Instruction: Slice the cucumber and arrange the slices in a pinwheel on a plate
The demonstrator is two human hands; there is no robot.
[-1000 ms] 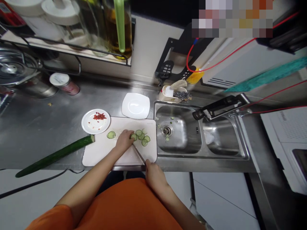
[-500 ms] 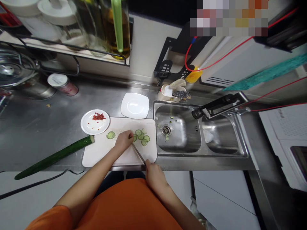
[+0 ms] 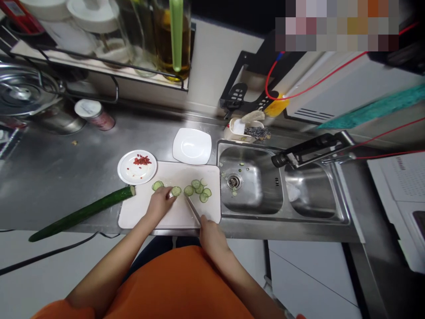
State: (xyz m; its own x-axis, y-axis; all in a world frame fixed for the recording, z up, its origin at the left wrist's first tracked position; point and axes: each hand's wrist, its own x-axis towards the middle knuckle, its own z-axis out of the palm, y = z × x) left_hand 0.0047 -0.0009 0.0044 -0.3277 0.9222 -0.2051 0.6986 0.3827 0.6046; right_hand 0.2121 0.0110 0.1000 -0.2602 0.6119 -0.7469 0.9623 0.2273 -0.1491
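On the white cutting board [image 3: 139, 212], my left hand [image 3: 160, 204] pinches a cucumber slice [image 3: 176, 191] at its fingertips. More slices [image 3: 157, 185] lie just beyond that hand, partly covered by it. My right hand [image 3: 212, 235] is closed round the handle of a knife [image 3: 193, 207], whose blade slants down to the board and points away from me. Close to the blade's tip, several cucumber slices [image 3: 199, 189] form a loose cluster on the right. A long cut cucumber [image 3: 83, 215] rests left of the board, its pale cut end at the board's edge.
Behind the board stand a plate of small red pieces [image 3: 128, 173] and a white square plate [image 3: 191, 146]. The double sink [image 3: 252, 195] borders the board on the right, with scraps round its drain. A jar [image 3: 94, 114] and a pot [image 3: 63, 122] stand at the back left.
My left hand has moved left from the slice cluster, and a slice now shows at its fingertips. The knife stays in my right hand. The whole view has shifted slightly.
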